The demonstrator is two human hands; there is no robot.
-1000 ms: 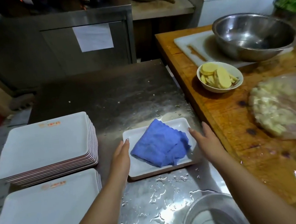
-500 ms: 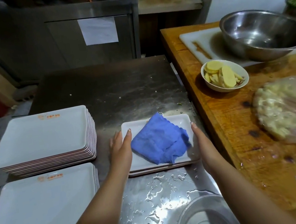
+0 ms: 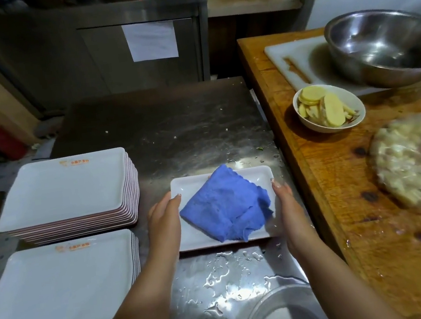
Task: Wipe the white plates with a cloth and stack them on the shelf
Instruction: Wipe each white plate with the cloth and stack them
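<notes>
A small white rectangular plate (image 3: 250, 181) sits low over the wet steel table (image 3: 173, 126) with a crumpled blue cloth (image 3: 223, 205) lying on it. My left hand (image 3: 163, 219) grips the plate's left edge, thumb over the rim. My right hand (image 3: 286, 208) grips the right edge the same way. Two stacks of larger white plates stand to the left: a tall far stack (image 3: 66, 189) and a lower near stack (image 3: 60, 288).
A wooden counter (image 3: 342, 195) runs along the right with a white bowl of pale slices (image 3: 328, 109), a big steel bowl (image 3: 384, 45) on a white cutting board (image 3: 295, 59), and plastic-covered food (image 3: 418, 161). A round metal basin (image 3: 281, 316) sits at the bottom edge.
Both hands have closed in from beside the plate onto its left and right edges. The cloth stays on the plate.
</notes>
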